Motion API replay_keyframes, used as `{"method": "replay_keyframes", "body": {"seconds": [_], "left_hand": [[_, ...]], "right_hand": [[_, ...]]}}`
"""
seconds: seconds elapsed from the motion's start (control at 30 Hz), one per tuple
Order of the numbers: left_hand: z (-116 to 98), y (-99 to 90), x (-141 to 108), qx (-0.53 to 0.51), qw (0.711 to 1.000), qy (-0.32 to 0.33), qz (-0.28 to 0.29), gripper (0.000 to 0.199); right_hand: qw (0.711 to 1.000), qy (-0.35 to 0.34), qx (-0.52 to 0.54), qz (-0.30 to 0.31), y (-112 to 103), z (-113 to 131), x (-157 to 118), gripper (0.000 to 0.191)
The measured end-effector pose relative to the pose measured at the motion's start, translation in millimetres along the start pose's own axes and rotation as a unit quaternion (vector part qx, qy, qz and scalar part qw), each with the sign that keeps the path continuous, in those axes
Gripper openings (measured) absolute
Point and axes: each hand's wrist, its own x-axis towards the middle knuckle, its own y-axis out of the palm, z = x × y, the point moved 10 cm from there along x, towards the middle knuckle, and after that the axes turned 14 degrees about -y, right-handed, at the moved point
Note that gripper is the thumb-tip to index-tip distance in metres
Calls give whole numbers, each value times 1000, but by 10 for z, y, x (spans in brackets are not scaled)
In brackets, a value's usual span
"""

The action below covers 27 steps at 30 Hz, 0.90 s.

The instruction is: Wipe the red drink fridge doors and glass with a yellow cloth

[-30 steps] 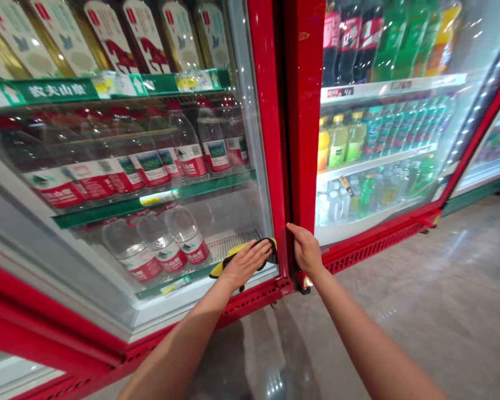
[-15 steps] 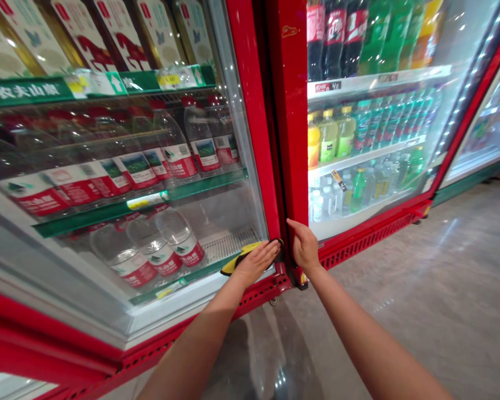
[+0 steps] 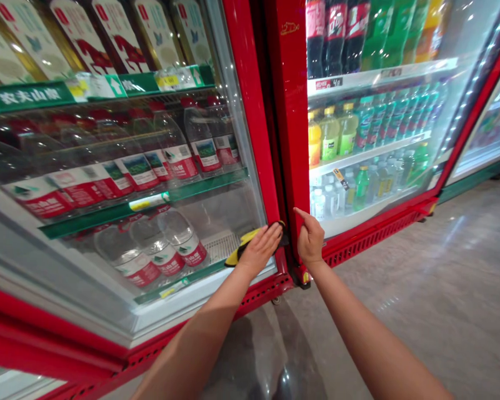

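Observation:
My left hand (image 3: 261, 248) lies flat on a yellow and black cloth (image 3: 244, 245), pressing it against the lower right corner of a glass fridge door (image 3: 216, 205). The cloth's edge reaches the door's red frame (image 3: 250, 111). My right hand (image 3: 309, 239) rests on the red frame (image 3: 294, 139) of the neighbouring fridge, fingers curled around its edge, a little to the right of the cloth. Behind the glass stand water bottles (image 3: 183, 239) with red labels on green-edged shelves.
The right fridge (image 3: 379, 128) holds cola, green and yellow drink bottles on white shelves. A further fridge (image 3: 491, 128) stands at the far right. Red vent grilles (image 3: 358, 244) run along the fridge bases. Shiny grey floor (image 3: 420, 300) spreads to the right and below.
My left hand has slid the cloth right and upward along the glass to the door's red frame. My right hand has moved slightly up the neighbouring frame.

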Motion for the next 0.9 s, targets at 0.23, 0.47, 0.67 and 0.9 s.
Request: {"method": "replay_keyframes", "body": {"seconds": [0.23,0.47,0.67,0.9], "left_hand": [[-323,292,-517,-13,996,73,54,47],[295,-101,170,11,996,-90,7,56],[-47,106,-462,29,999,-25,19,51],[148,49,-245,-7,999,-40,36,56]], "right_hand": [[999,-13,-8,36,9,46,23,47],[989,-84,-23,121,184,108,-137,44],[960,-95,-76,254,416,40,-573,41],[982,-68,-69,162,239,-39,-339,48]]}}
